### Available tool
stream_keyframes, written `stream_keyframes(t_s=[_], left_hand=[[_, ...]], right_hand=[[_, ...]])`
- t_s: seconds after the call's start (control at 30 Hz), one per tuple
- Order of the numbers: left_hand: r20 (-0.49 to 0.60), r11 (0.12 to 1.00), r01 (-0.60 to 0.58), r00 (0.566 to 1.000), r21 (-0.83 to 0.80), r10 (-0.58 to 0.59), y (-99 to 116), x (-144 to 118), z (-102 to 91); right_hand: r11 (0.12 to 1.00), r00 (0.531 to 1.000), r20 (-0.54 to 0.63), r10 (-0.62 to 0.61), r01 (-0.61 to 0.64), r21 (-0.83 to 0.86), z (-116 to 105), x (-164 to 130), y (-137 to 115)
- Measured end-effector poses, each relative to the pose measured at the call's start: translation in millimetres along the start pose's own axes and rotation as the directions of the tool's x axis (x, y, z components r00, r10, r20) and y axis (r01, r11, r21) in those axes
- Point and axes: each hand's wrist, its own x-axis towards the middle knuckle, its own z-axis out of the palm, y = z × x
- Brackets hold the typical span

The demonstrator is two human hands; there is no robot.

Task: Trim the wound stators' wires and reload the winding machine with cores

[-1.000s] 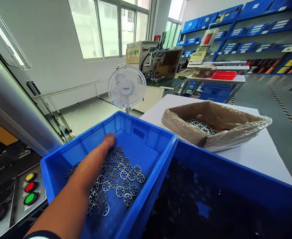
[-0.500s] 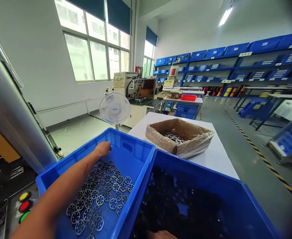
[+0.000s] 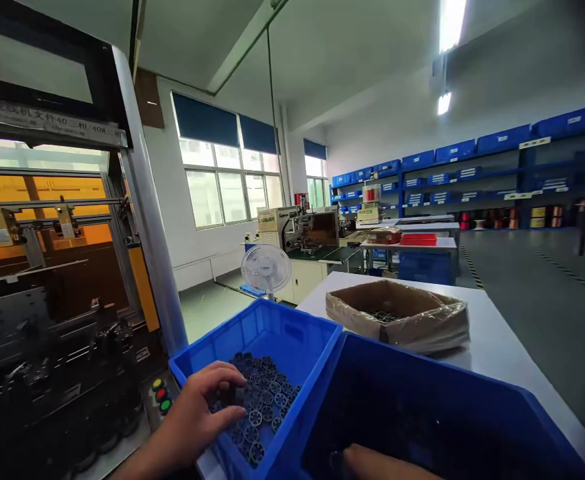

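Observation:
My left hand (image 3: 200, 407) is over the near-left side of the blue tray (image 3: 317, 327), its fingers and thumb curled around a small dark part (image 3: 235, 396), which is blurred. Beneath and beyond it, many round slotted metal cores (image 3: 267, 399) lie loose on the tray floor. In the darker blue bin (image 3: 422, 363) to the right, my right hand (image 3: 372, 461) reaches in low at the bottom edge. Its fingers are mostly hidden, and a faint ring shape shows by the fingertip. Deep shadow hides the bin's contents.
Behind the bin, a plastic-wrapped cardboard box (image 3: 417, 333) with metal parts stands on a white table (image 3: 492, 327). A machine (image 3: 62, 320) with coloured push buttons (image 3: 161, 395) flanks the tray on the left. A white fan (image 3: 266, 268) stands beyond the tray.
The view has tilted up and turned left, bringing the machine into sight. My left hand has come back from the tray's far end to its near-left side. My right hand stays low in the bin.

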Motion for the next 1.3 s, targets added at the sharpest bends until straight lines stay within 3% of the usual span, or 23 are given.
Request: stream_keyframes(t_s=[0.1,0.17,0.27,0.37,0.43,0.5,0.6,0.73,0.8,0.9,1.07,1.13,1.3], left_hand=[[-0.024,0.967,0.109,0.993,-0.230,-0.117,7.6,-49.6,8.3],[-0.028,0.871,0.158,0.981,-0.466,-0.193,6.8,-78.1,20.9],[-0.039,0.580,0.095,0.976,-0.809,-0.214,-2.0,-112.2,43.6],[-0.053,0.291,0.014,0.973,-0.957,-0.223,-12.7,-135.3,63.0],[-0.036,0.174,0.006,0.971,-0.985,-0.236,-17.6,-144.3,71.6],[-0.027,0.112,0.000,0.971,-0.994,-0.238,-20.6,-148.5,77.1],[-0.009,0.074,0.010,0.968,-0.997,-0.251,-23.4,-148.0,81.3],[0.027,0.074,0.051,0.957,-0.996,-0.288,-24.6,-142.3,81.3],[0.053,0.091,0.084,0.950,-0.992,-0.307,-23.6,-140.3,80.7],[0.081,0.144,0.126,0.955,-0.982,-0.287,-20.7,-139.3,83.2],[0.042,0.257,0.127,0.948,-0.958,-0.314,-19.4,-139.7,94.7],[0.057,0.229,0.136,0.945,-0.964,-0.323,-22.5,-140.1,98.9],[0.143,0.031,0.161,0.939,-0.986,-0.311,-32.8,-146.2,105.3]], right_hand=[[1.000,1.000,0.025,-0.005,0.005,0.008,9.4,-6.0,-2.1],[1.000,0.998,0.053,-0.015,0.015,-0.004,15.2,-8.6,-3.0],[0.999,0.997,0.071,-0.017,0.021,-0.050,17.5,-10.7,-3.2],[0.993,0.999,0.042,0.000,0.005,-0.118,6.5,-7.7,-1.6],[0.989,1.000,0.014,0.000,0.002,-0.150,-7.5,-2.3,-3.1],[0.986,0.999,-0.035,-0.023,0.017,-0.167,-22.7,3.0,-11.6],[0.979,0.959,-0.227,-0.168,0.134,-0.156,-38.7,2.4,-43.6],[0.906,0.784,-0.479,-0.395,0.419,-0.061,-36.6,-16.5,-107.0],[0.865,0.736,-0.537,-0.412,0.501,0.024,-27.4,-27.0,-133.1],[0.805,0.707,-0.570,-0.418,0.580,0.129,-11.2,-35.9,-153.7],[0.759,0.666,-0.601,-0.443,0.635,0.143,3.3,-35.8,-156.3],[0.770,0.672,-0.610,-0.420,0.620,0.152,3.7,-35.2,-155.7],[0.790,0.716,-0.599,-0.358,0.574,0.213,2.3,-35.4,-155.4]])
